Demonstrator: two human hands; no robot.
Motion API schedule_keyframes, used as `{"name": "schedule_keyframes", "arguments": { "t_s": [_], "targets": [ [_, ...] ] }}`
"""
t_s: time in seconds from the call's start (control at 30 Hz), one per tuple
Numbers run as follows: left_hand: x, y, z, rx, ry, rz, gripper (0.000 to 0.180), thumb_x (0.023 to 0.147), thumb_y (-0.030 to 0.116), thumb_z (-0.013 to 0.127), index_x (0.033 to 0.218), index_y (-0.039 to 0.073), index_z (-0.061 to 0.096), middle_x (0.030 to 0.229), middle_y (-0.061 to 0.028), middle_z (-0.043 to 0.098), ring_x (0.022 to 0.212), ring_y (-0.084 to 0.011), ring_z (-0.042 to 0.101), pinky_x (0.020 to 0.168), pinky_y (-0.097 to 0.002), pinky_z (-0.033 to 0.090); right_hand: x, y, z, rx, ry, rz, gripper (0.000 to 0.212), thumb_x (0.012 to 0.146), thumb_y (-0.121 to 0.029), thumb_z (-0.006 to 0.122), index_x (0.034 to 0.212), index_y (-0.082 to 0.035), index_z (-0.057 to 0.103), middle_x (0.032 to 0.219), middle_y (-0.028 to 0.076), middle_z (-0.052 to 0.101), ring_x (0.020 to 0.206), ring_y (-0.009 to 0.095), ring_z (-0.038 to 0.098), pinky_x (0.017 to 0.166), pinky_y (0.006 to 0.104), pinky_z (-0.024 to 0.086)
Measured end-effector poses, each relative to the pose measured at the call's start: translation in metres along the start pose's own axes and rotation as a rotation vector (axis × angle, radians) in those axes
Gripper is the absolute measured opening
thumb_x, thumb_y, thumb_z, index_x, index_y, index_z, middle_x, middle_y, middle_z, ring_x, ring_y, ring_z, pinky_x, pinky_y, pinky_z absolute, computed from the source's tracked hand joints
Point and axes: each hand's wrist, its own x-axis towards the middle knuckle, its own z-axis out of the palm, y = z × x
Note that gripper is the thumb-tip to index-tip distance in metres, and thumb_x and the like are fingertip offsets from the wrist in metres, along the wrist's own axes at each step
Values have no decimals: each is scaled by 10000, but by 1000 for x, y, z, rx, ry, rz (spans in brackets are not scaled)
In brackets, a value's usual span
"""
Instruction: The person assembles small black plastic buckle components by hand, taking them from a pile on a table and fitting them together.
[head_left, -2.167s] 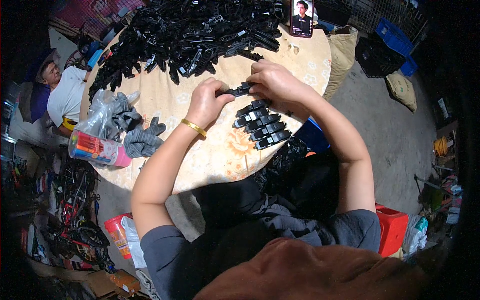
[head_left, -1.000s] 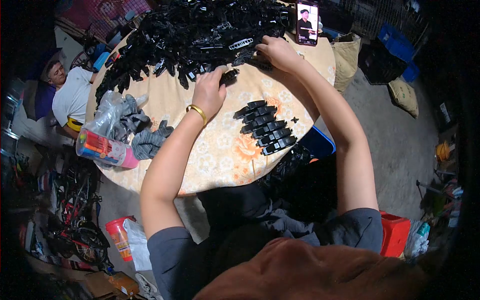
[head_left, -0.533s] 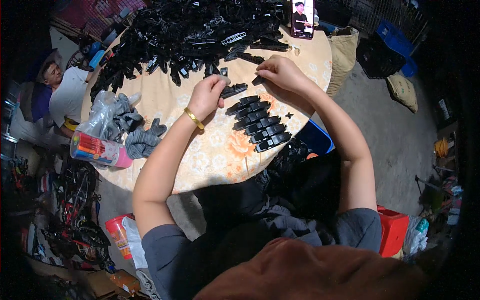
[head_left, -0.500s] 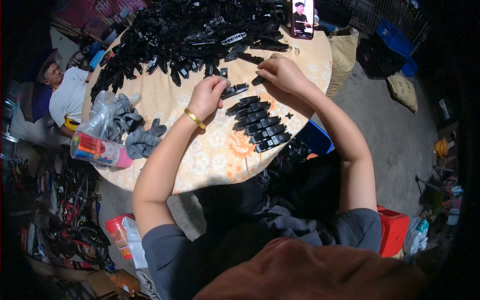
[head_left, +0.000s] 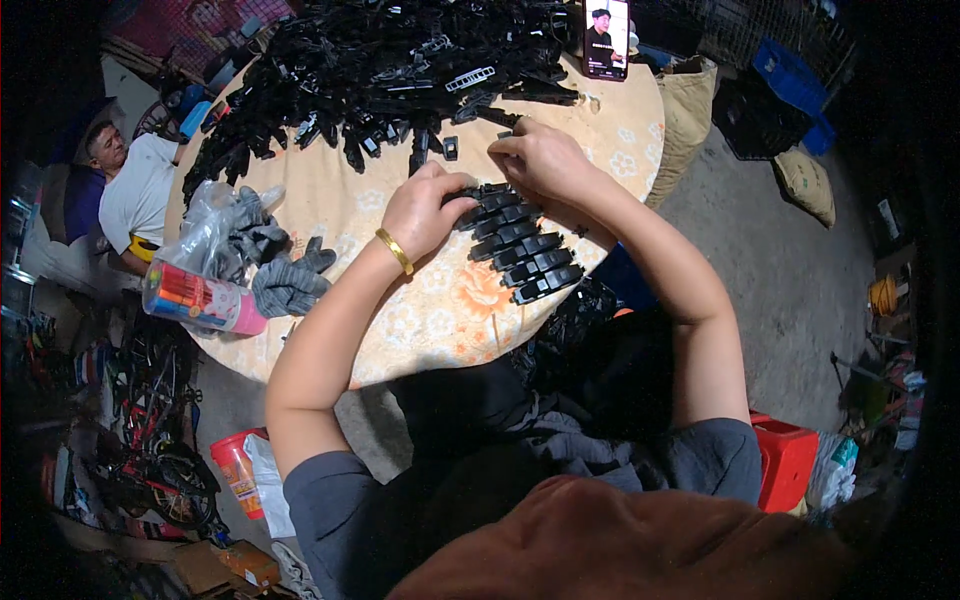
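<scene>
The topmost black plastic part [head_left: 494, 191] lies at the far end of a slanting row of similar black plastic parts [head_left: 535, 262] on the table [head_left: 410, 325], near its right-hand side. The left hand [head_left: 428, 210] pinches that part's left end between thumb and forefinger, which cover the tip. The right hand [head_left: 545, 160] is bent just beyond the row, its fingers curled together; whether they grip anything cannot be told, since the hand hides what is under it. A small loose black piece [head_left: 450, 148] lies between the hands and a big black heap [head_left: 400, 75], whose pieces merge in shadow and run off the upper edge.

A phone [head_left: 606, 40] stands upright beside the heap, its screen showing a person above a line of tiny writing. Left of the left forearm are grey gloves [head_left: 288, 283], a crumpled clear bag [head_left: 205, 240] and a pen-filled jar [head_left: 205, 302] with a printed label. A red tub [head_left: 238, 472] on the floor also bears lettering. Darkness swallows the picture's rim.
</scene>
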Motion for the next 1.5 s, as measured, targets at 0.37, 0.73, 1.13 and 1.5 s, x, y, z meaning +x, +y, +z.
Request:
{"name": "schedule_keyframes", "arguments": {
  "t_s": [0.37,0.73,1.13,1.5],
  "targets": [
    [0,-1,3,13,78,-71,230,738,180,727,860,11,633,809,-137,589,720,-266,595,662,-337,479,7,6,7,28,72,43,224,780,-213,657,907,-29,647,839,156,612,805,354,596,712,423,482],
    [1,-4,4,8,102,-55,227,714,182,741,832,6,659,778,-131,592,715,-267,600,656,-339,479,-1,-11,-32,123,-184,-214,220,716,-167,699,910,-63,689,823,106,617,888,287,565,785,383,464],
    [4,2,8,-169,78,-73,179,662,123,744,778,8,671,768,-130,592,721,-274,593,661,-333,475,1,-14,-21,234,-177,-295,220,677,-162,708,857,-38,690,790,138,603,823,316,578,734,395,463],
    [19,-33,-12,90,419,-236,371,718,364,737,774,16,621,762,-130,596,758,-280,586,673,-375,465,39,-9,11,184,21,-276,265,800,-87,581,1060,-63,627,1048,113,619,927,297,573,802,374,476]
  ]
}}
